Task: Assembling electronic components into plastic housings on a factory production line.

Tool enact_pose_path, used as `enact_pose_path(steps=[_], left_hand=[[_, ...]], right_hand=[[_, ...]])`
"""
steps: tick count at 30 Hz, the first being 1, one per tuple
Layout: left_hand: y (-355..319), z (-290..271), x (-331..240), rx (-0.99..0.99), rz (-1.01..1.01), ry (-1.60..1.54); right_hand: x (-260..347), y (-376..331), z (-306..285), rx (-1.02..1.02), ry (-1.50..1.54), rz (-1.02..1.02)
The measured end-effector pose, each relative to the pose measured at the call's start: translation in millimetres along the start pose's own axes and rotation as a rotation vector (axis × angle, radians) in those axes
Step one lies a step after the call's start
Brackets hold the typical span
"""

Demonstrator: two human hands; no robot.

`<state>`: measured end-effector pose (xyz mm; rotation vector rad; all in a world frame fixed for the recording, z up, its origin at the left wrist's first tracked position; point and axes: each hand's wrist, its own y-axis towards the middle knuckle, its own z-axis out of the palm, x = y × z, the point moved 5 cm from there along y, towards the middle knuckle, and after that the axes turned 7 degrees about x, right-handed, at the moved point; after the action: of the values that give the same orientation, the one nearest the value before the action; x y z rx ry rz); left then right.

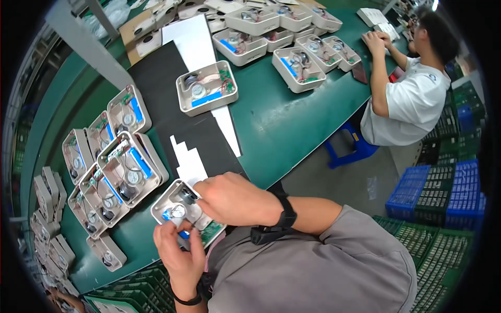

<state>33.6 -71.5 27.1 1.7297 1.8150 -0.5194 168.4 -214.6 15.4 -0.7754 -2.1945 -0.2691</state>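
Right in front of me, at the near table edge, lies a white plastic housing point(159, 207) with its inside facing up. In it I see a silver round motor point(178, 211), a dark round part point(187, 195), a green circuit board point(211, 230) and a bit of blue battery. My left hand point(180, 253) reaches in over the near side, thumb and fingers curled together by the battery; what they pinch is hidden. Over the right side my right hand point(235, 198) is closed, its fingertips down at the housing and out of sight behind the hand.
Similar filled housings point(128, 169) are stacked to the left. One housing point(207, 88) stands on a black sheet point(156, 78) ahead; several more point(297, 68) stand farther back. At the right sits a co-worker point(412, 99), near a blue stool point(350, 148) and blue crates point(409, 190).
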Motion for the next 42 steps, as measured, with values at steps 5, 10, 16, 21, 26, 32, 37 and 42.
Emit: enact_pose_path(steps=[5, 10, 16, 21, 26, 32, 37, 42], left_hand=[[33, 17, -62, -0.051, 0.34, -0.038], [31, 22, -52, -0.069, 0.334, -0.047], [15, 17, -17, -0.064, 0.26, -0.107], [-3, -7, 8, -0.299, 0.11, 0.071], [-39, -73, 90, -0.805, -0.281, 0.608], [-111, -110, 200, -0.591, -0.678, 0.748], [-128, -108, 177, -0.594, -0.651, 0.634], [-136, -86, 114, -0.382, -0.428, 0.635]], right_hand=[[-41, -19, -67, -0.083, -0.173, 0.037], [-111, -30, -147, -0.227, -0.624, 0.292], [-156, -18, -194, -0.452, -0.843, 0.403], [-202, 0, -205, -0.619, -0.904, 0.427], [-166, -44, -192, -0.743, -0.507, 0.222], [-24, 19, -66, -0.005, 0.037, -0.104], [-15, 27, -17, 0.029, -0.148, -0.145], [-33, 59, -31, -0.118, -0.337, -0.055]])
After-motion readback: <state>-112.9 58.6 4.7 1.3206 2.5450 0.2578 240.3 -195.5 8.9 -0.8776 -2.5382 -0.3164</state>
